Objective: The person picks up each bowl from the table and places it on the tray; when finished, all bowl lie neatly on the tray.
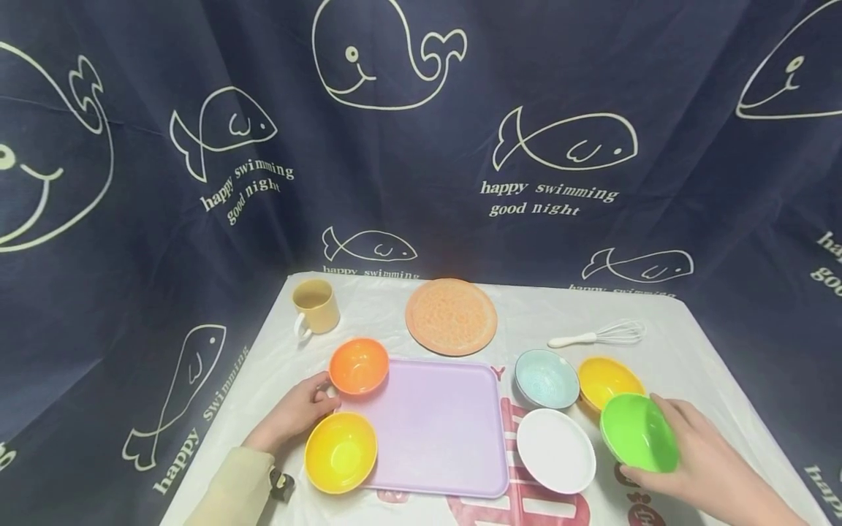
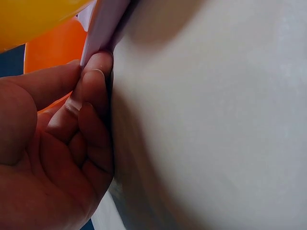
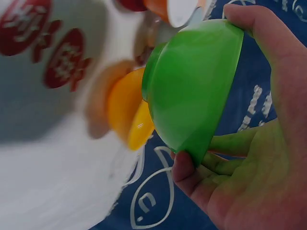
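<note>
My left hand [image 1: 299, 410] pinches the left edge of the lilac tray [image 1: 437, 431] between thumb and fingers; the left wrist view shows the tray's edge [image 2: 103, 24] there. On the tray's left side stand an orange bowl [image 1: 359, 365] and, nearer me, a yellow bowl [image 1: 340, 453], either side of that hand. My right hand [image 1: 710, 456] holds a green bowl [image 1: 639, 432] by its rim, thumb on one side and fingers on the other. In the right wrist view the green bowl [image 3: 194, 81] is raised off the table, overlapping a yellow-orange bowl [image 3: 125, 103].
Right of the tray stand a white bowl [image 1: 555, 451], a light blue bowl [image 1: 547, 378] and the yellow-orange bowl [image 1: 608, 380]. Behind them lies a whisk [image 1: 598, 336]. A round orange-patterned mat [image 1: 451, 317] lies at the back, with a tan mug [image 1: 316, 307] at the back left.
</note>
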The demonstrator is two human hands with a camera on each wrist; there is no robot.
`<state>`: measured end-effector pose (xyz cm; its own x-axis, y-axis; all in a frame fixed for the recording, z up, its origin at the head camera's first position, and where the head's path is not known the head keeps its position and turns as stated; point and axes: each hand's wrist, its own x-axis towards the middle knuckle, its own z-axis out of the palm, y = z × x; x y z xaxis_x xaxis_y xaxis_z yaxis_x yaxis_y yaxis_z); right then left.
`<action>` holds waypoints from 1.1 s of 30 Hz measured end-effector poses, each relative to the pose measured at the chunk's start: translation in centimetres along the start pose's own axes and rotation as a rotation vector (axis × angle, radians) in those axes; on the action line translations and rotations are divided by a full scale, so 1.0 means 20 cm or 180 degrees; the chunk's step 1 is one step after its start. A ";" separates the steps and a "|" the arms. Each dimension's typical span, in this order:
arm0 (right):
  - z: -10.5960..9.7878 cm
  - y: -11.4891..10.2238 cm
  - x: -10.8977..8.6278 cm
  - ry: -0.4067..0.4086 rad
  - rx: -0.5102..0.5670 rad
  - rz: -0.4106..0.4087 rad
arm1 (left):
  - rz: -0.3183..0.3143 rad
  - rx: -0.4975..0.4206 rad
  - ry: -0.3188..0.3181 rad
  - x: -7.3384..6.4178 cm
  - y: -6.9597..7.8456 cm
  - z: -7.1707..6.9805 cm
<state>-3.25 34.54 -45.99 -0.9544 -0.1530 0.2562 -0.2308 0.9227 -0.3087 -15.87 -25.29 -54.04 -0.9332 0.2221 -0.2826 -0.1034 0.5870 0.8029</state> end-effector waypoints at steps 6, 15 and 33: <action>0.00 -0.16 0.18 -0.0045 0.0075 -0.0108 | 0.0072 0.0073 0.0004 0.01 -0.02 -0.01; 0.12 -0.42 0.48 -0.0211 0.0171 -0.0405 | 0.0002 0.0124 0.0044 0.02 -0.02 0.00; 0.58 -0.90 0.83 -0.0790 0.0467 -0.0755 | 0.0045 0.0115 0.0055 0.03 -0.02 -0.01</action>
<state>-17.18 11.30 -46.80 -0.8838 -0.4542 0.1120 -0.4585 0.7935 -0.4001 -16.38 -25.59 -54.44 -0.9403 0.2173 -0.2619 -0.0778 0.6117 0.7872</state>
